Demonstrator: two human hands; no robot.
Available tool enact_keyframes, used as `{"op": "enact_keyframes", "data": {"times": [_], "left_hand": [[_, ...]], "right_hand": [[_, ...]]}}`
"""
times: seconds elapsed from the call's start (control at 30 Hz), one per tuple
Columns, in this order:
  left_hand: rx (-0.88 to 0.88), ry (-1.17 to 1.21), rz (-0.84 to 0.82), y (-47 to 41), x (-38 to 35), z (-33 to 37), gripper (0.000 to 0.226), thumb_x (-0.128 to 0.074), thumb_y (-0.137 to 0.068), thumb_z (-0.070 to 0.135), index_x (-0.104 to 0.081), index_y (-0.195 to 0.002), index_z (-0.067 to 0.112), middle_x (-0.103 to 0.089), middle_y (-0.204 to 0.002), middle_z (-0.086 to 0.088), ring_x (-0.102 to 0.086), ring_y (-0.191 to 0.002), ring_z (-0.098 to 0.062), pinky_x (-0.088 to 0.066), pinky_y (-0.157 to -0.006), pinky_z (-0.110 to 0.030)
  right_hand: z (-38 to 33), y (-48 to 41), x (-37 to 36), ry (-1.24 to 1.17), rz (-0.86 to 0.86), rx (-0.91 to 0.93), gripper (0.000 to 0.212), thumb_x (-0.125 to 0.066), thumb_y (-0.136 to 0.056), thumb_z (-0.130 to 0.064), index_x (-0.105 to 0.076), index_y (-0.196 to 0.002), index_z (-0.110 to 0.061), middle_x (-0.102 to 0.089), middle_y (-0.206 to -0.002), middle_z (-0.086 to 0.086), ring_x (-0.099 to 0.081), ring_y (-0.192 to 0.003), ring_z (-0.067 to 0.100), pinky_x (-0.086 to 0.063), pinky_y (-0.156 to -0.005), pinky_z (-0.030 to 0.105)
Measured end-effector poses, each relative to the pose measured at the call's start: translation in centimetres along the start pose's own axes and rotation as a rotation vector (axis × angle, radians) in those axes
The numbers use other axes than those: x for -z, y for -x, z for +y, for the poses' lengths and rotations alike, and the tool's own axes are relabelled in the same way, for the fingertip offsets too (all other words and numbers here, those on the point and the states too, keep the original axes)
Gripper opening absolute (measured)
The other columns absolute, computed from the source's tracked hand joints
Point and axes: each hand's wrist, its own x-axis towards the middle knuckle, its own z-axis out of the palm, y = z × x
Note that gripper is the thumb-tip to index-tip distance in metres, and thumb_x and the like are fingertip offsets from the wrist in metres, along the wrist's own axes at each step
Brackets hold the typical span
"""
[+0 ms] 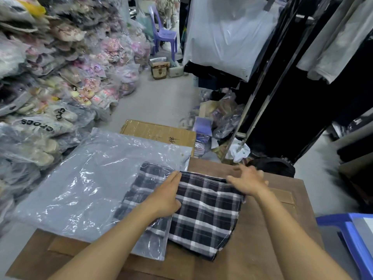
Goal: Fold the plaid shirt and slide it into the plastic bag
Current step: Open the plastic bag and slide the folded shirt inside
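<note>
Bagged shoes (50,81) crowd the left and a clothing rack (268,93) the right of a wooden desk (286,215), where a folded plaid shirt (205,215) lies partway inside a clear plastic bag (80,182), its long axis running left to right. The left hand (165,197) rests flat at the bag's mouth, fingers together; the right hand (246,180) presses the shirt's far edge, fingers loosely spread.

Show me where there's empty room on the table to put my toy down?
Bare wood shows at the table's right edge, beside the plaid shirt, and along the near edge below the plastic bag. The bag covers the left side, and the left hand and right hand crowd the middle.
</note>
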Motion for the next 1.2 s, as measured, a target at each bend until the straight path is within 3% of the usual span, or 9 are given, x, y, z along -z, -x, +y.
{"op": "enact_keyframes", "data": {"times": [0.1,0.17,0.27,0.4,0.6,0.8,1.0,1.07,1.2], "left_hand": [[-0.003,-0.01,0.002,-0.1,-0.1,0.2,0.091,-0.052,-0.088,0.003,0.004,-0.157,0.021,0.015,-0.164,0.013,-0.006,-0.153,-0.016,-0.024,-0.121,-0.04],[-0.011,-0.013,0.004,-0.2,-0.2,0.3,0.092,-0.052,-0.087,0.001,0.004,-0.157,0.02,0.015,-0.165,0.012,-0.004,-0.153,-0.016,-0.025,-0.119,-0.033],[-0.02,-0.014,-0.002,-0.1,-0.4,0.6,0.094,-0.053,-0.087,0.001,0.004,-0.157,0.021,0.015,-0.164,0.014,-0.011,-0.152,-0.015,-0.032,-0.102,-0.019],[-0.033,0.011,-0.014,0.0,-0.5,1.1,0.093,-0.053,-0.087,0.002,0.005,-0.157,0.023,0.016,-0.164,0.015,-0.012,-0.152,-0.016,-0.037,-0.103,-0.022],[-0.061,0.024,-0.036,0.5,-0.6,2.0,0.091,-0.051,-0.087,0.008,0.005,-0.157,0.024,0.015,-0.163,0.017,-0.029,-0.147,-0.022,-0.037,-0.108,-0.033],[-0.128,0.082,0.026,0.6,-1.1,2.5,0.095,-0.052,-0.081,0.013,0.002,-0.157,0.026,0.008,-0.166,0.013,-0.008,-0.152,-0.011,-0.028,-0.119,-0.034],[-0.14,0.109,0.049,0.6,-0.4,1.9,0.095,-0.053,-0.077,0.013,-0.004,-0.156,0.028,0.004,-0.165,0.015,-0.023,-0.149,-0.013,-0.04,-0.109,-0.03],[-0.143,0.097,0.033,0.6,-0.3,2.0,0.096,-0.055,-0.078,0.014,-0.002,-0.157,0.027,0.005,-0.165,0.015,-0.023,-0.149,-0.013,-0.036,-0.112,-0.029],[-0.162,-0.041,-0.089,0.9,-0.4,2.7,0.092,-0.057,-0.087,0.018,0.002,-0.157,0.017,0.008,-0.166,0.006,0.001,-0.153,-0.011,-0.014,-0.12,-0.024]], "right_hand": [[2.7,-0.1,0.6,-0.304,-0.175,-0.132,0.036,-0.07,-0.083,-0.028,-0.062,-0.116,-0.014,-0.069,-0.107,0.01,-0.066,-0.088,0.025,-0.055,-0.075,0.035],[3.3,-0.1,-0.3,-0.382,-0.247,-0.186,0.017,-0.069,-0.084,-0.015,-0.062,-0.099,-0.012,-0.067,-0.075,0.008,-0.062,-0.056,0.021,-0.052,-0.048,0.027],[3.3,-0.7,-1.9,-0.45,-0.203,-0.19,0.014,-0.069,-0.086,-0.007,-0.056,-0.087,-0.012,-0.062,-0.066,0.009,-0.058,-0.052,0.019,-0.056,-0.049,0.031],[1.4,-0.7,-3.0,-0.612,-0.202,-0.179,0.025,-0.071,-0.085,0.001,-0.05,-0.085,-0.014,-0.06,-0.057,0.007,-0.057,-0.04,0.01,-0.054,-0.043,0.028],[-4.1,0.1,-5.5,-0.868,-0.25,-0.111,0.027,-0.073,-0.084,0.004,-0.051,-0.089,-0.012,-0.061,-0.067,0.006,-0.058,-0.048,0.01,-0.056,-0.043,0.025],[-9.1,1.5,-8.3,-1.147,-0.331,-0.042,0.025,-0.05,-0.096,0.008,-0.063,-0.081,-0.007,-0.065,-0.069,0.01,-0.065,-0.05,0.011,-0.05,-0.043,0.018],[-8.7,1.0,-9.1,-1.454,-0.579,-0.057,0.02,-0.049,-0.101,-0.002,-0.069,-0.1,-0.004,-0.074,-0.089,0.012,-0.072,-0.078,0.023,-0.061,-0.068,0.031],[-7.8,0.2,-8.4,-1.407,-0.472,-0.076,0.016,-0.052,-0.101,-0.009,-0.066,-0.106,-0.004,-0.072,-0.095,0.011,-0.072,-0.077,0.021,-0.06,-0.07,0.032],[-6.2,-2.6,-7.6,-1.061,0.047,-0.111,0.022,-0.061,-0.095,-0.039,-0.067,-0.09,-0.018,-0.071,-0.092,0.003,-0.069,-0.084,0.022,-0.059,-0.082,0.041]]}}
